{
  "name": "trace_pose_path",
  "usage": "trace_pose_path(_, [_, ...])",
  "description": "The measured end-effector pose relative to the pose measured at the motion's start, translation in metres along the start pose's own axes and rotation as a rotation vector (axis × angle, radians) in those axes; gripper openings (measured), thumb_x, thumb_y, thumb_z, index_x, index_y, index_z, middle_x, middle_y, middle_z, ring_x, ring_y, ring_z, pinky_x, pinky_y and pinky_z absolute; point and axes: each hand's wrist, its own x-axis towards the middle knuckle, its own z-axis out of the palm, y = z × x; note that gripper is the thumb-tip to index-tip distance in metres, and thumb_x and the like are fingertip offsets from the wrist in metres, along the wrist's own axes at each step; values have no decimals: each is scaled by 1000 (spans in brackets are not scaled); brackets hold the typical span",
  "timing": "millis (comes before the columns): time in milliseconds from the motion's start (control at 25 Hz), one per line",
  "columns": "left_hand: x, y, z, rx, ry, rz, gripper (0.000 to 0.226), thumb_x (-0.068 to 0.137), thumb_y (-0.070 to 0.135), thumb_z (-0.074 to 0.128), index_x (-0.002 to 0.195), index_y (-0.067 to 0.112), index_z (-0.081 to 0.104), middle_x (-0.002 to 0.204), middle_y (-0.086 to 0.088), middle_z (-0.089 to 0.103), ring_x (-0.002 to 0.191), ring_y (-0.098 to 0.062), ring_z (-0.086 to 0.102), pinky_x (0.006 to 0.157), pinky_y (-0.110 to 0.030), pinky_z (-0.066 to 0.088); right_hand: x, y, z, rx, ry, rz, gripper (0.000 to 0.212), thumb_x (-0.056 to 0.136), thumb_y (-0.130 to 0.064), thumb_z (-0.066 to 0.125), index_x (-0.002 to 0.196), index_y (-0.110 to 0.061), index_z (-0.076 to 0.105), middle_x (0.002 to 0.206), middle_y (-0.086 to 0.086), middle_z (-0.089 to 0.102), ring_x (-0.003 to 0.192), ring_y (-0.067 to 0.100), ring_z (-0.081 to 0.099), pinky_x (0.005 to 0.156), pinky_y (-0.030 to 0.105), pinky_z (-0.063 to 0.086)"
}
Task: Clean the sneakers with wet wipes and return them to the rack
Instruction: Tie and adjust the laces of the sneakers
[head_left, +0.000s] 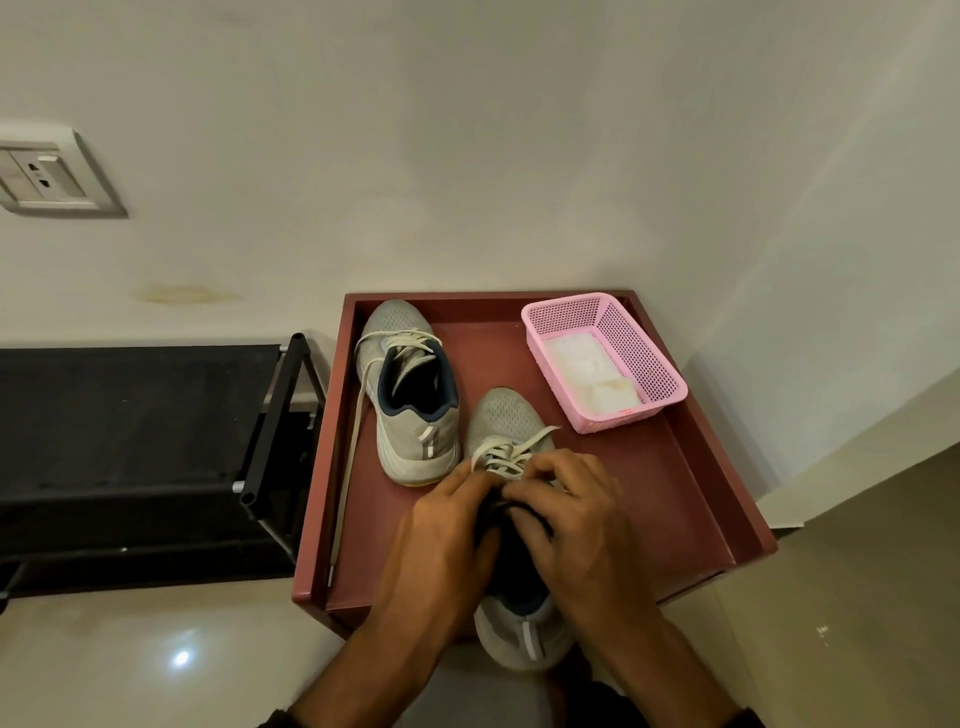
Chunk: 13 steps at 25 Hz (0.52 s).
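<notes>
Both forearms reach in from the bottom edge, and the left hand (441, 530) and right hand (571, 525) meet over the near sneaker (514, 639), fingers curled and pinching at its laces (506, 454) just above the dark opening. That sneaker sits on the front of the red tray (691, 499), heel hanging over the near rim. The step in hand looks like loosening or arranging the laces, and it would go best with one hand steadying the tongue while the other draws the lace gently, keeping the shoe from tipping off the edge. Beside it, further back, the other sneaker (410, 395) lies untouched, one long lace trailing along the tray's left wall. A pink basket (639, 364) in the far right corner holds the wet wipes (592, 374). To the left stands the black rack (130, 441), against a pale wall with a socket plate (47, 176); a glossy tiled floor (130, 660) lies below.
</notes>
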Motion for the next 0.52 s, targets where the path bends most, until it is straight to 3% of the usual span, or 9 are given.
trace_pose_path(120, [2,4,2,32,39,-24,27,88,11,54,108,25,65,113,6,68,99,-8,62,78,-5,47,-13,5,-4,-25,-81,201,28,78,-14,72,102,-27,66,111,-9,55,94,16,59,73,35,55])
trace_pose_path(200, [4,9,3,81,23,-28,29,89,22,40,110,30,58,114,10,64,91,-10,65,71,-25,55,-13,5,-5,16,-42,247,24,86,-15,64,105,-29,64,115,-11,56,88,18,64,68,36,57])
trace_pose_path(280, [6,12,3,118,2,-19,33,92,25,39,121,32,53,128,12,58,102,-12,64,75,-31,57,-8,0,-5,31,-1,224,21,94,-25,50,112,-30,59,116,-9,58,87,18,66,66,36,58])
trace_pose_path(400, [7,10,4,117,10,-76,34,96,17,47,127,28,51,132,7,58,107,-13,62,80,-30,56,-3,1,-5,49,-21,271,24,98,-28,51,121,-31,52,117,-7,58,92,15,62,70,34,57])
trace_pose_path(520, [6,9,3,70,44,-176,29,97,18,50,125,26,50,114,6,67,92,-5,64,67,-10,48,-4,18,-18,197,-140,420,22,90,-34,67,110,-34,59,95,-13,60,82,6,58,68,30,53])
